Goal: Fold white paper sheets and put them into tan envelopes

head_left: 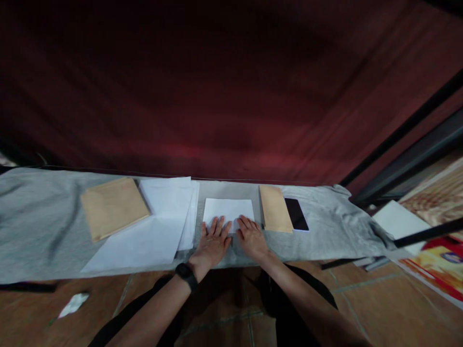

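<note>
A white sheet of paper (228, 207), smaller in outline than the loose sheets beside it and apparently folded, lies flat in front of me. My left hand (212, 243) rests on its near left part, open, with the fingers spread. On the near right part lies my right hand (251, 237), also open, its fingers stretched out and closer together. Both hands press down on the paper's near edge, which they partly hide. To the right of the sheet is a brown paper envelope (275, 208), apart from my right hand.
Loose white sheets (162, 233) lie to the left, partly under a stack of brown envelopes (115, 205). A phone (297, 214) lies beside the right envelope. Grey cloth (336, 231) covers the narrow bench. A dark red curtain (224, 106) hangs behind; a paper scrap (74, 304) lies on the tiled floor.
</note>
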